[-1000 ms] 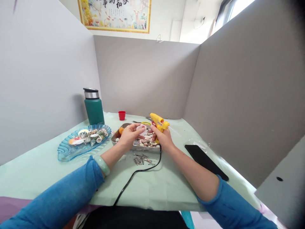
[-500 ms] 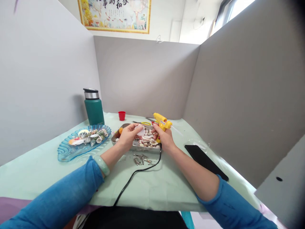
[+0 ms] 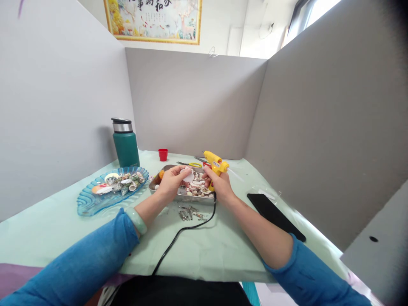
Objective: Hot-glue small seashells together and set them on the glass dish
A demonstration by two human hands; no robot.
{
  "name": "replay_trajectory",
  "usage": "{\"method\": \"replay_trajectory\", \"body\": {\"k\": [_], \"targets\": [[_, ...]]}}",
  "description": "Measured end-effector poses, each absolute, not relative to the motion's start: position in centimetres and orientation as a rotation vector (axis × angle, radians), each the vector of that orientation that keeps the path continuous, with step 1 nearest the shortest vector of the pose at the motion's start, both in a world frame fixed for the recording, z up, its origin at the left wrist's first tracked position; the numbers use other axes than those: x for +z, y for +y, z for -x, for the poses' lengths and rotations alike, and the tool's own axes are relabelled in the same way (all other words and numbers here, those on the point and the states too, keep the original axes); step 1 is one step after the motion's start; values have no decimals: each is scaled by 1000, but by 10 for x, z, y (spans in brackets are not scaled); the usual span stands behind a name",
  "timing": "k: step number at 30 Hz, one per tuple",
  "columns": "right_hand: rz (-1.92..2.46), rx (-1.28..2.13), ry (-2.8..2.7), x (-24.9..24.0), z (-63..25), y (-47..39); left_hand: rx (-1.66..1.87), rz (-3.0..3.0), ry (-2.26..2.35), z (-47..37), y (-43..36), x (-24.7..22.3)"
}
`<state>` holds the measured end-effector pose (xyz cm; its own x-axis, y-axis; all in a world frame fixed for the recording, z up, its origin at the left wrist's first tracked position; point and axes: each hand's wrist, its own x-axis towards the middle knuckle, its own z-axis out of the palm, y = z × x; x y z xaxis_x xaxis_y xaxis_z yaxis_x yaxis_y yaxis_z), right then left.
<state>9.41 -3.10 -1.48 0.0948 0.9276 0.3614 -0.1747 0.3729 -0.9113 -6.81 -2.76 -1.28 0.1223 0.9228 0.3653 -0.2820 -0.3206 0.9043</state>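
My left hand (image 3: 170, 183) pinches a pale, flat shell (image 3: 188, 176) above a metal tray (image 3: 181, 198) of shells. My right hand (image 3: 219, 185) is wrapped round the handle of a yellow glue gun (image 3: 214, 160), whose nozzle points up and to the left. A clear glue stick (image 3: 235, 173) sticks out of the gun's rear, and a black cord (image 3: 180, 230) runs from its handle toward the table's front edge. Small metal clips (image 3: 190, 213) lie in front of the tray.
At the left, a blue glass dish (image 3: 87, 206) holds shells, with a green bottle (image 3: 125, 146) behind it. A red cup (image 3: 163, 154) and yellow-handled scissors (image 3: 194, 165) lie farther back. A black phone-like slab (image 3: 276, 216) rests at the right. Grey partitions (image 3: 194, 102) surround the table.
The glue gun in my right hand has shifted slightly left. My left hand and its shell have barely moved.
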Motion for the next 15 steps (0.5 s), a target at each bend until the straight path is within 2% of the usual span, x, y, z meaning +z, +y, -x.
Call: {"method": "replay_trajectory", "body": {"k": [15], "targets": [[882,865,-1412,-18,-97,-30,1419,-1151,614,73,-23,-10]]}}
